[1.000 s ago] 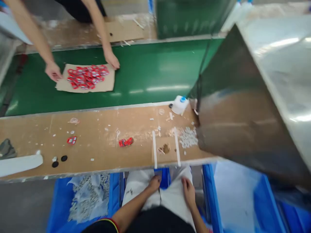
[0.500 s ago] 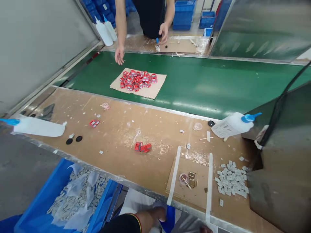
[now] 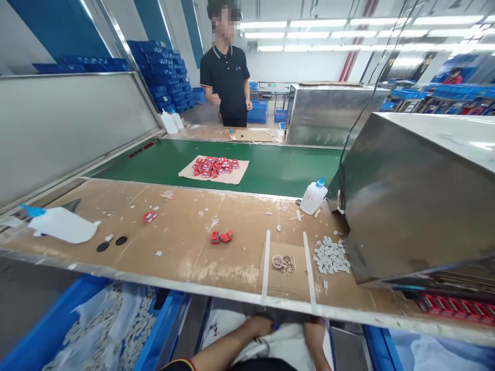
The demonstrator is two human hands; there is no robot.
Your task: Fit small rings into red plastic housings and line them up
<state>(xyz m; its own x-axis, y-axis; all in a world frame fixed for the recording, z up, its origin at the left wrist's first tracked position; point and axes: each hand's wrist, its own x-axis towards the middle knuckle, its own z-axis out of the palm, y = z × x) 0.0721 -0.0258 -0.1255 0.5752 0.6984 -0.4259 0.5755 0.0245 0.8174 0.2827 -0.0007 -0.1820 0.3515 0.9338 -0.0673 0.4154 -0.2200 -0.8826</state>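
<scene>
From my distant post I look through the head view, where the left hand (image 3: 262, 325) and right hand (image 3: 315, 329) sit low at the lap below the workbench (image 3: 174, 265) edge; I cannot tell whether their fingers are spread or closed. Nearest them, on the bench, the cardboard pad (image 3: 285, 287) lies between two white tape strips (image 3: 266, 268), bearing a small round dish (image 3: 277, 262), with pale rectangular chips (image 3: 331, 255) heaped to its right and red plastic pieces (image 3: 215, 237) to its left. Beyond, a cardboard sheet (image 3: 187, 172) piled with more red pieces rests on the green conveyor belt (image 3: 286, 167).
</scene>
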